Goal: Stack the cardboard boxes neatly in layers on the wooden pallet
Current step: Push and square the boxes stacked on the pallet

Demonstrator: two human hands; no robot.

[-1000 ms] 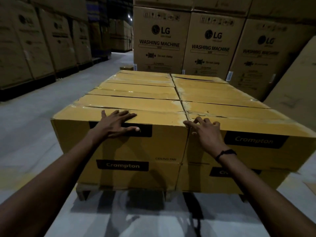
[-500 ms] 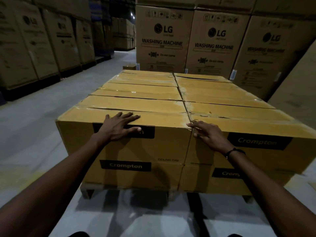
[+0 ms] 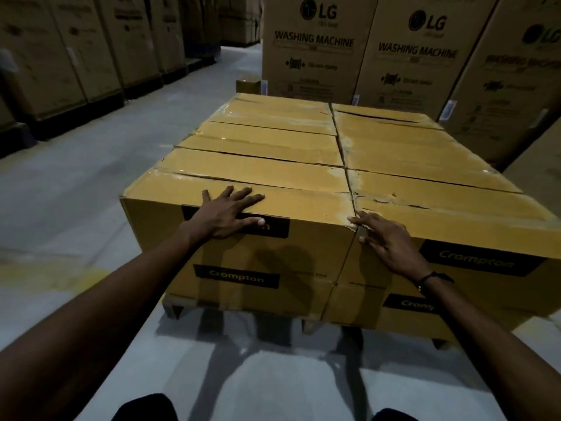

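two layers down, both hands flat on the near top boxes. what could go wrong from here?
1. The left hand and right hand lie flat on the near top boxes, with no grip; a hard shove could slide that row off line.
2. Torn tape at the center seam may catch or split under the next layer.
3. The bottom boxes seem to overhang the wooden pallet at the front edge, so those corners may sag.

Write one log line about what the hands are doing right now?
left hand: flat on near-left box | right hand: flat on near-right box | pallet: two layers
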